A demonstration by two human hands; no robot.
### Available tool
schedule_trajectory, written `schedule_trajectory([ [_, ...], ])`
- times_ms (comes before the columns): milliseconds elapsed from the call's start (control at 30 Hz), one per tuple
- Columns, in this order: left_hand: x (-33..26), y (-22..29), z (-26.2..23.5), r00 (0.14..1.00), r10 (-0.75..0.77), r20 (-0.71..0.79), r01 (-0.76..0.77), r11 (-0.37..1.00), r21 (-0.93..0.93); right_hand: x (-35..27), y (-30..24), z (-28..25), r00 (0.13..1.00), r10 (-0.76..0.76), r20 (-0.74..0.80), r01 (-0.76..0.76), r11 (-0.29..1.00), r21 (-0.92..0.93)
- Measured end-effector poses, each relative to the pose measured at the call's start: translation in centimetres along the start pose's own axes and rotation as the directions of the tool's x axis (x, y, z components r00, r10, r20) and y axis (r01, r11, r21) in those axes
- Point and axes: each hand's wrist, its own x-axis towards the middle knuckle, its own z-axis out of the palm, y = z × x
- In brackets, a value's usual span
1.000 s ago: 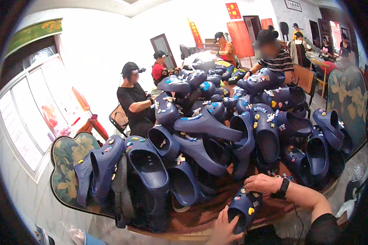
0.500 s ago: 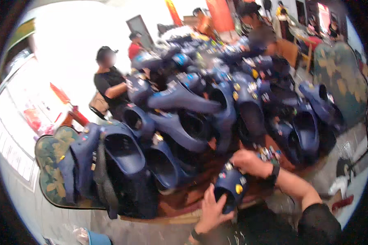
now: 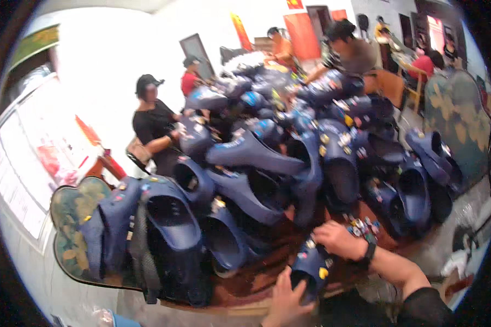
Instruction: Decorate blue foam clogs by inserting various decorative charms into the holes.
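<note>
Looked like the charm-fitting step: the left hand (image 3: 285, 301) had its fingers wrapped round a navy clog (image 3: 310, 268) at the near edge of the desk (image 3: 256, 278), just below the big clog pile (image 3: 289, 158). The right hand (image 3: 338, 240) pinched at the clog's top, fingers curled, though I couldn't tell what they held. Next move probably needed a firm, well-aimed press.

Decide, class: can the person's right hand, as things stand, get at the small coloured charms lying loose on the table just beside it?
Probably yes. The right hand rests on the dark blue clog, and the coloured charms lie right beside its knuckles on the brown table, with nothing seen between them.
</note>
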Motion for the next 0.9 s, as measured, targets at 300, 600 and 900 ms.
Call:
schedule_trajectory([
  [300, -0.3, 0.2, 0.8, 1.000, 0.028, -0.011, -0.029, 0.994, -0.106, 2.8, 2.1, -3.9, 0.923, -0.109, 0.369, -0.052, 0.916, 0.399],
  [600, 0.9, 0.3, -0.2, 0.999, 0.040, 0.007, -0.039, 0.991, -0.127, 1.5, 0.6, -2.0, 0.957, 0.213, 0.197, -0.266, 0.913, 0.308],
  [900, 0.3, -0.2, 1.1, 0.997, 0.031, -0.071, -0.032, 0.999, -0.025, -0.7, -1.4, -0.9, 0.965, 0.252, -0.078, -0.228, 0.946, 0.232],
])
